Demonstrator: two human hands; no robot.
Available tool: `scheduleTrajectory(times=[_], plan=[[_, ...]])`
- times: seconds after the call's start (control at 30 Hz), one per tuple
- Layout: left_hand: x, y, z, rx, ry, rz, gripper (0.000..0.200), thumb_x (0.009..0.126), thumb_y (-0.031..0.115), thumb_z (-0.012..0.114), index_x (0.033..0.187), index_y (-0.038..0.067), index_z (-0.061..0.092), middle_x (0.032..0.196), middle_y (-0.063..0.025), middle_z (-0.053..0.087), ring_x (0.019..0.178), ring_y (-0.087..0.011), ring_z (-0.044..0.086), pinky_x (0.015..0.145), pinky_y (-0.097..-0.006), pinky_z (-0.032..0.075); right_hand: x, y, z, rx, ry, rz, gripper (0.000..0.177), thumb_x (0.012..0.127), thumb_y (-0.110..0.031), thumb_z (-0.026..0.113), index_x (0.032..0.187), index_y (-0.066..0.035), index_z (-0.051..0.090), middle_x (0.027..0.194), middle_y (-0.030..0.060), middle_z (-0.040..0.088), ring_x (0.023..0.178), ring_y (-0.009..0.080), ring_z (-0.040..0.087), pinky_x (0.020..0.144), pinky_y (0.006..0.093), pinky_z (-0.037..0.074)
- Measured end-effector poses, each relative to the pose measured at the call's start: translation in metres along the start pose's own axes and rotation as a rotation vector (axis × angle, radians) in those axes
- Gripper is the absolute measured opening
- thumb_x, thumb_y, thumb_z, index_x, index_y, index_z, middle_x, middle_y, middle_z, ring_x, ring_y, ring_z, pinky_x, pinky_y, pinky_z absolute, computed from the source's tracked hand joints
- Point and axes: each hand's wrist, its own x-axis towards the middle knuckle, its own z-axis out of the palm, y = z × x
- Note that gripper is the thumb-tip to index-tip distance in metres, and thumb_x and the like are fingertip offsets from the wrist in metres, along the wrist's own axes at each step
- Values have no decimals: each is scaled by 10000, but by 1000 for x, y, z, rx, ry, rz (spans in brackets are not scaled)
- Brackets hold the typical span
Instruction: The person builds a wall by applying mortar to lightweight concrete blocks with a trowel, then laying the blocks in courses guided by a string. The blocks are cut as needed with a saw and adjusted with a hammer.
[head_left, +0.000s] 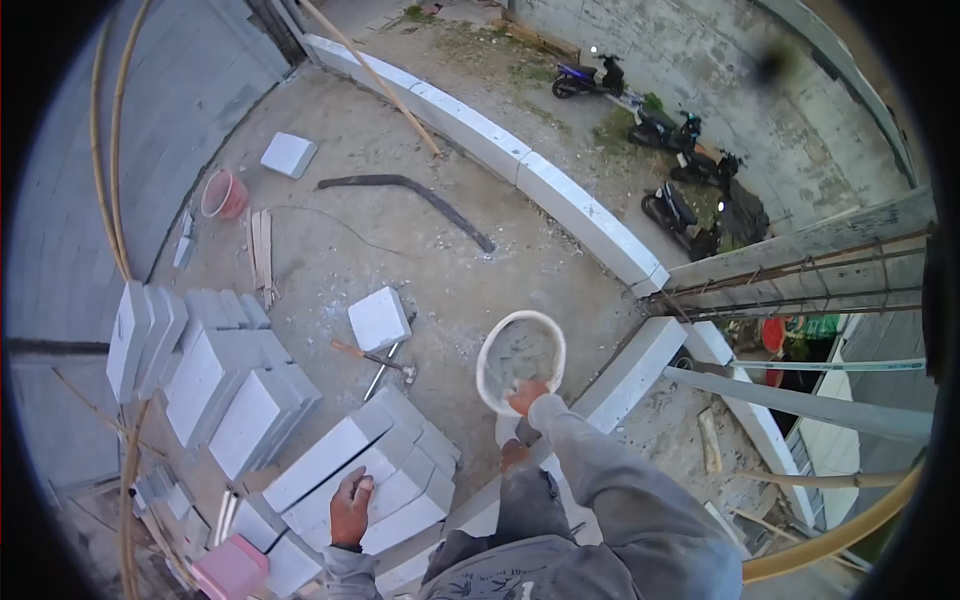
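My right hand point(527, 395) grips the near rim of a white bucket point(497, 345) with grey mortar in it, held out over the concrete floor. My left hand point(350, 510) rests on top of a white building block point(318, 465) in a stack of such blocks at the lower left; its fingers lie over the block's upper face. I wear a grey long-sleeved top. One of my feet point(514, 455) shows below the bucket.
More white blocks point(215, 385) are stacked at the left. A single block point(379, 318) and a hammer point(375, 358) lie on the floor. A low block wall point(590, 215) runs along the edge. A pink bucket point(224, 193) stands far left. Motorbikes point(680, 215) are parked beyond.
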Motion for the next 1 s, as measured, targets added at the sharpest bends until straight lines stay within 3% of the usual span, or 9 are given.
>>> scheduleTrajectory(times=[0.1,0.17,0.27,0.4,0.47,0.6,0.67,0.93,1.0], plan=[[23,6,-10,153,23,-128,425,854,283,522,1116,-53,521,886,-106,610,810,-160,582,746,-267,448,50,19,-19,43,54,70,463,795,-382,498,1075,-21,571,1105,208,559,1051,348,519,902,390,410],[47,-100,-24,418,75,-114,413,821,288,548,1027,-69,570,794,-101,626,715,-161,596,661,-274,468,91,62,-15,154,72,202,512,777,-381,525,1144,-23,527,1129,199,552,1073,335,511,925,385,395],[57,-71,10,392,-78,-282,416,824,275,546,1040,-80,566,836,-129,631,742,-164,604,688,-274,473,131,87,-35,119,77,278,572,761,-381,543,1201,-23,477,1157,202,535,1105,320,493,950,375,374],[88,-34,46,468,-252,-158,424,839,315,532,1059,-45,577,890,-173,637,847,-237,609,774,-320,460,176,101,-43,87,112,212,553,768,-365,532,1185,-6,479,1179,229,506,1131,326,467,951,379,373],[107,-14,55,370,-312,-135,440,853,317,522,1082,-57,558,911,-169,629,839,-222,603,773,-313,455,114,47,-93,217,180,209,525,778,-356,523,1158,7,498,1178,234,504,1119,338,471,948,384,374],[144,22,58,348,-347,-61,420,847,291,542,1086,-54,553,860,-122,624,784,-182,593,732,-286,460,47,31,-90,383,168,168,491,786,-353,514,1126,0,523,1176,226,507,1104,349,478,945,388,374],[167,33,57,384,-344,-30,409,847,293,544,1066,-50,565,827,-112,624,766,-177,587,718,-285,457,8,35,-83,356,16,258,496,781,-361,521,1136,-15,520,1176,211,514,1097,349,483,946,383,373],[257,94,83,404,-443,138,373,849,309,544,964,-41,601,749,-93,613,685,-158,562,647,-296,441,-112,140,-45,295,117,593,473,795,-401,498,1049,-11,588,1149,209,536,1101,333,491,940,372,381],[281,106,98,384,-581,100,367,843,310,550,967,-31,606,758,-105,618,705,-171,572,663,-301,449,-106,189,-5,102,180,527,390,820,-353,481,1013,-44,620,1027,199,599,991,338,550,885,379,417]])
